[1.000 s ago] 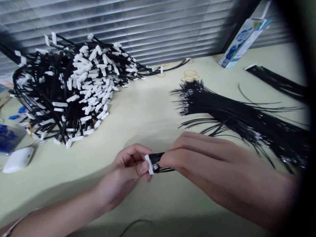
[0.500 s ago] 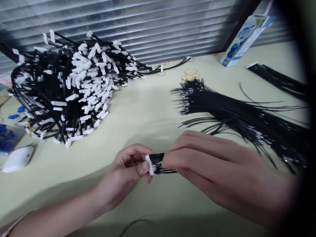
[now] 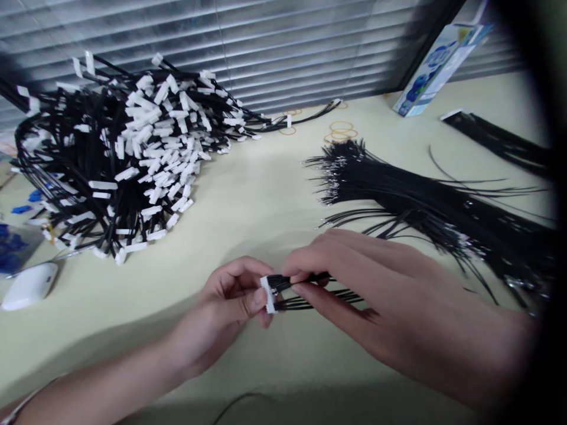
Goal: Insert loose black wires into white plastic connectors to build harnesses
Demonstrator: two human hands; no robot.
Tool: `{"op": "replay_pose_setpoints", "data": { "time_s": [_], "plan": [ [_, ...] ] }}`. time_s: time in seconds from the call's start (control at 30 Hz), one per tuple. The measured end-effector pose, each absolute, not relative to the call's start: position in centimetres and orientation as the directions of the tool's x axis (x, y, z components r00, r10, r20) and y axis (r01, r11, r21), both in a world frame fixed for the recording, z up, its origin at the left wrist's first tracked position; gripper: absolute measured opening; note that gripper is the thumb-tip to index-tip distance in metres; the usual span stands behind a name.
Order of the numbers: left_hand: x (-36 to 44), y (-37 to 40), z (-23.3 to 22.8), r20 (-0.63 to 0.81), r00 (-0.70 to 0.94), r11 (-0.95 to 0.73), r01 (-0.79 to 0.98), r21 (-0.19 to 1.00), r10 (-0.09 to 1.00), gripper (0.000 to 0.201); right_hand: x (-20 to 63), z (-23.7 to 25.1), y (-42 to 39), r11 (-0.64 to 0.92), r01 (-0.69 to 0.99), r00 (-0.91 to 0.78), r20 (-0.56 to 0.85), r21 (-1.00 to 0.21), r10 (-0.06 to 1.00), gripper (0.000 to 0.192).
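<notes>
Now pinching one upper black wire with right hand, fingers shifted leftward toward the white connector (clamped in left hand); seating apparently underway.

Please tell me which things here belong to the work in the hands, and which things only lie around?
In the work:
left hand pinching the white connector
right hand gripping the black wires at the connector
loose black wires
pile of finished harnesses

Lying about:
white mouse
rubber bands
blue and white box
</notes>
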State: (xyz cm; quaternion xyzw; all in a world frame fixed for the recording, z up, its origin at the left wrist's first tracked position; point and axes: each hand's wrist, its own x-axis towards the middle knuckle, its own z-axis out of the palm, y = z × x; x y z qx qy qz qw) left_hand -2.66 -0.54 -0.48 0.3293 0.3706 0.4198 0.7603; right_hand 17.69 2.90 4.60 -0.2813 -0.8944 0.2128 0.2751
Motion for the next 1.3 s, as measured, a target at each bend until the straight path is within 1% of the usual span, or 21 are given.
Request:
{"op": "replay_pose_setpoints", "data": {
  "time_s": [0.2, 0.5, 0.7, 0.9, 1.03, 1.2, 1.3],
  "plan": [
    [-2.72, -0.61, -0.59, -0.274, 0.381, 0.428, -0.414, 0.804, 0.883, 0.012, 17.86, 4.66, 2.99, 0.755, 0.399, -0.706, 0.351, -0.52, 0.615, 0.03],
    [-2.6, -0.53, -0.52, -0.277, 0.384, 0.437, -0.435, 0.787, 0.881, 0.011, 18.02, 4.88, 3.03, 0.745, 0.365, -0.716, 0.343, -0.559, 0.608, 0.038],
    [-2.75, -0.59, -0.71, -0.289, 0.382, 0.441, -0.412, 0.797, 0.878, 0.017, 17.76, 4.9, 3.16, 0.738, 0.379, -0.684, 0.368, -0.558, 0.629, 0.026],
    [-2.73, -0.58, -0.83, -0.27, 0.386, 0.427, -0.414, 0.804, 0.882, 0.015, 17.82, 4.78, 3.28, 0.745, 0.359, -0.712, 0.351, -0.562, 0.608, 0.032],
    [-2.67, -0.54, -0.71, -0.276, 0.378, 0.427, -0.409, 0.806, 0.884, 0.016, 17.76, 5.01, 3.34, 0.737, 0.357, -0.699, 0.36, -0.574, 0.618, 0.031],
    [-2.76, -0.58, -0.74, -0.275, 0.382, 0.431, -0.418, 0.8, 0.882, 0.016, 17.7, 5.0, 3.3, 0.756, 0.361, -0.697, 0.381, -0.546, 0.608, 0.027],
    [-2.8, -0.63, -0.79, -0.276, 0.379, 0.429, -0.415, 0.803, 0.883, 0.016, 17.76, 4.71, 3.21, 0.757, 0.374, -0.686, 0.389, -0.536, 0.615, 0.033]
  ]
}}
